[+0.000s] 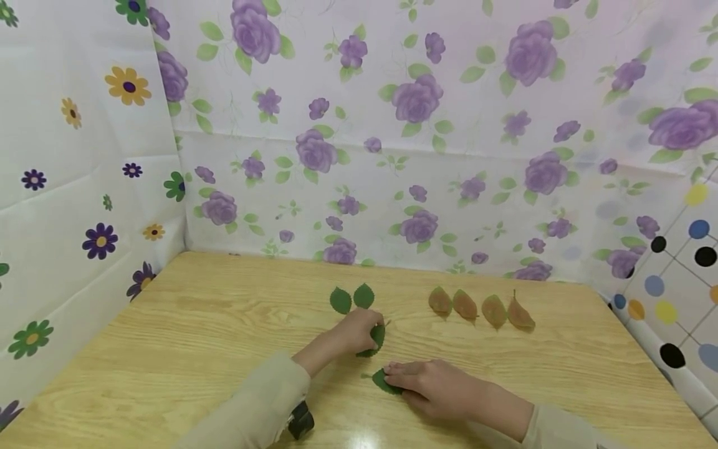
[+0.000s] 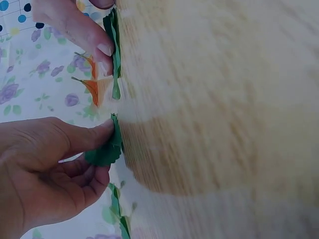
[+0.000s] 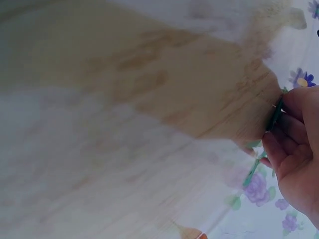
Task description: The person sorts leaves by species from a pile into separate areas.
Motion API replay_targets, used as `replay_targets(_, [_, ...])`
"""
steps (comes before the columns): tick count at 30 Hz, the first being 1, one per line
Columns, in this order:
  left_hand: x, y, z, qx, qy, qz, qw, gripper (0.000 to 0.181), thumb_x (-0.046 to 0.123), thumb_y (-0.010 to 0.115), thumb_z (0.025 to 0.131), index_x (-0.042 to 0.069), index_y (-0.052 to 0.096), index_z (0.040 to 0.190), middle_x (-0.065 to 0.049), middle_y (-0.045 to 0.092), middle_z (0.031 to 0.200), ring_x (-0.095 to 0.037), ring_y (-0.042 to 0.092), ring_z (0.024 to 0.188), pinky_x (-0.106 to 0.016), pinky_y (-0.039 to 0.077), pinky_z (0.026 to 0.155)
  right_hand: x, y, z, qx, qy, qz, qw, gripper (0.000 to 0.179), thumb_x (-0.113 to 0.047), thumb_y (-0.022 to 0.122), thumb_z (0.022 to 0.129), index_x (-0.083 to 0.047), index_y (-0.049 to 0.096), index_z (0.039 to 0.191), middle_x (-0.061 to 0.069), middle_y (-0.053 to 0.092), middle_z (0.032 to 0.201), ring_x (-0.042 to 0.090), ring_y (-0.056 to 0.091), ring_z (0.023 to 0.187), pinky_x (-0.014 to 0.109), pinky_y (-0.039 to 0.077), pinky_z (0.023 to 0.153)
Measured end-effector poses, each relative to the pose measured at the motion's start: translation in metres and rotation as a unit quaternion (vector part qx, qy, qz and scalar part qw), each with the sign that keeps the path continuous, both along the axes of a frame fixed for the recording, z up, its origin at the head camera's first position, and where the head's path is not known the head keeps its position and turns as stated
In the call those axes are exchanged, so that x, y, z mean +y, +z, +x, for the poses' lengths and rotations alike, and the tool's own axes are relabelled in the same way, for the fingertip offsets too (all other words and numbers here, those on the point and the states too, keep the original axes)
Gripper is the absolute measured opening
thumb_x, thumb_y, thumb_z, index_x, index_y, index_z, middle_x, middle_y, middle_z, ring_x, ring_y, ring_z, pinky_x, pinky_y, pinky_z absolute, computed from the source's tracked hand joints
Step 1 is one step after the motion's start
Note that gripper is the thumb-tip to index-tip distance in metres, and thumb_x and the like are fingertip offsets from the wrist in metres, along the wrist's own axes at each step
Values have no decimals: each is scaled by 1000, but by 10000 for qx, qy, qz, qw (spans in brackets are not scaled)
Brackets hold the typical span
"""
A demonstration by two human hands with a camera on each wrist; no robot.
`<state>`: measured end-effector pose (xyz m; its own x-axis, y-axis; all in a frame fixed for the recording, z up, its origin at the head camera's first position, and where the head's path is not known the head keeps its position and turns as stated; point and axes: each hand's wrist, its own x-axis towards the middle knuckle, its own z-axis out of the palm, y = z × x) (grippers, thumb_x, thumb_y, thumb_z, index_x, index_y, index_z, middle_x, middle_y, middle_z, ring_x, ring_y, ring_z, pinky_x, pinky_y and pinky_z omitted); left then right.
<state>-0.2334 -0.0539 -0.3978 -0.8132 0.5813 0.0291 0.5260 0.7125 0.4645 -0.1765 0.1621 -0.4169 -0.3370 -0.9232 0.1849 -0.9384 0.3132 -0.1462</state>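
With thumb and fingers, my left hand (image 1: 356, 332) pinches a green, toothed-edged leaf (image 1: 378, 340) just above the wooden table. The left wrist view shows that leaf (image 2: 105, 150) between the thumb and curled fingers. Nearer the table's front, my right hand (image 1: 440, 388) holds a second green leaf (image 1: 382, 380) by its edges, low on the tabletop, its stem pointing left. In the right wrist view the leaf (image 3: 275, 115) is between thumb and fingers. Two more green leaves (image 1: 340, 300) lie side by side beyond my left hand.
A row of several reddish-brown and green leaves (image 1: 465, 305) lies toward the back right of the wooden table (image 1: 224, 324). Flowered cloth (image 1: 370, 187) hangs behind, with more patterned cloth on both sides. A black wrist strap (image 1: 301, 421) is on the left forearm.
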Motion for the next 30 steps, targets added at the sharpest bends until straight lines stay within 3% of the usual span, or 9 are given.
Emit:
replay_targets(4, [-3,0,-1,-2,-174,277,9995,30,-2,75,80,-6,66,109,-14,67,102,-24,65,89,-24,53,70,-1,1,-3,-146,2,-151,9998,33,-4,65,91,2,63,124,16,60,127,22,58,117,28,50,91])
replay_targets(11, [-14,-1,-8,-283,-205,853,9957,31,-5,62,90,-4,63,121,-17,64,117,-32,60,108,-40,52,87,-2,2,-4,-229,-82,-271,9993,29,-4,65,91,0,66,120,14,63,124,21,59,114,27,51,89])
replay_targets(18, [-35,2,-18,-675,453,1519,9850,29,-2,61,92,-4,60,121,-14,63,110,-28,58,103,-40,51,85,-5,3,-2,-149,-147,-257,9994,28,-3,65,91,1,67,118,14,64,122,22,61,112,27,51,88])
replay_targets(25, [-67,15,-32,-1028,1119,2356,9599,20,-2,59,93,-6,64,112,-11,64,100,-23,60,93,-33,54,79,-9,3,0,-119,-315,-343,9988,25,-1,68,88,-1,70,113,12,66,118,21,63,108,26,52,85])
replay_targets(30, [-103,20,-41,-1213,1578,2572,9456,24,-1,54,96,-9,60,118,-16,63,106,-27,59,97,-34,53,82,-11,2,-1,9,-294,-488,9984,24,3,71,84,0,72,108,14,67,114,22,65,103,24,53,83])
